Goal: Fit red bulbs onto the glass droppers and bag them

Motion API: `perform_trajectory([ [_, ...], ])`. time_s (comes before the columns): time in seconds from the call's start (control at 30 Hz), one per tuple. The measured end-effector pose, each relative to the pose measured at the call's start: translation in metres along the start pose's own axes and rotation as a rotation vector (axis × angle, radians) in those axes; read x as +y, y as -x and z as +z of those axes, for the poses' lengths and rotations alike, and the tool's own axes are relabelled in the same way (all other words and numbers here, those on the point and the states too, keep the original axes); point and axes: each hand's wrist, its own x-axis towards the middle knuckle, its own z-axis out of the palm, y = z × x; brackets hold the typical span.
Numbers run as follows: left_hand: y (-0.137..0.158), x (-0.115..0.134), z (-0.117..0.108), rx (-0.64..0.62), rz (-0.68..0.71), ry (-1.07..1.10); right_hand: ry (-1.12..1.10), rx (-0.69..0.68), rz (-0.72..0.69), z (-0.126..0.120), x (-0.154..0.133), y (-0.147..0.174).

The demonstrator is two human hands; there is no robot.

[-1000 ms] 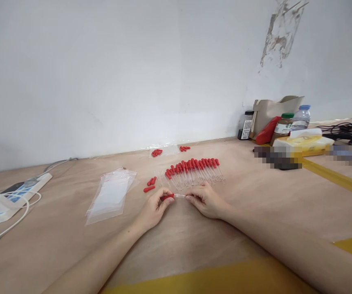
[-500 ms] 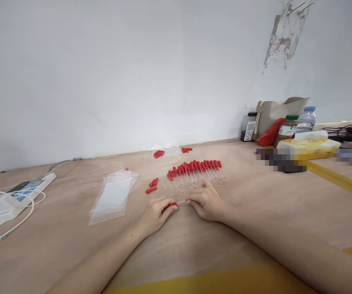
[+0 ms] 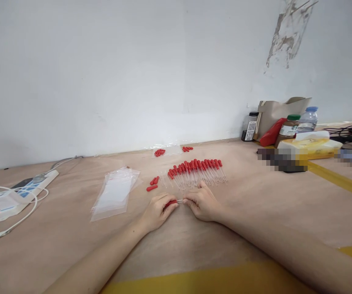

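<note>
Between finger and thumb, my left hand [image 3: 160, 210] pinches a red rubber bulb [image 3: 171, 203]. A thin glass dropper tube [image 3: 180, 201] runs from the bulb to the fingertips of my right hand [image 3: 202, 202], which are closed on it. How deep the tube sits in the bulb is hidden by my fingers. Just beyond my hands, several droppers with red bulbs [image 3: 196, 165] lie side by side in a row. At the row's left end are a few bare glass tubes [image 3: 164, 179]. Loose red bulbs [image 3: 152, 188] rest left of these.
Clear zip bags [image 3: 114, 196] lie in a stack at left, near a power strip [image 3: 37, 188] with white cables. More red bulbs [image 3: 160, 152] are by the wall on a clear bag. At right stand a tissue pack [image 3: 310, 145], bottles, a jar [image 3: 288, 130] and a beige bag [image 3: 278, 112].
My right hand has come slightly left, closer to my left hand, so less of the glass tube shows between them. The view has shifted a little.
</note>
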Motion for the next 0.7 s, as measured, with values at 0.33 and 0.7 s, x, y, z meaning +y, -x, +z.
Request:
perform_trajectory([
  [0.33, 0.006, -0.025, -0.019, 0.235, -0.057, -0.210, 0.124, 0.015, 0.119, -0.016, 0.006, -0.002],
  [0.7, 0.010, -0.068, -0.020, 0.271, -0.282, -0.269, 0.046, 0.087, 0.765, 0.003, 0.022, -0.060],
])
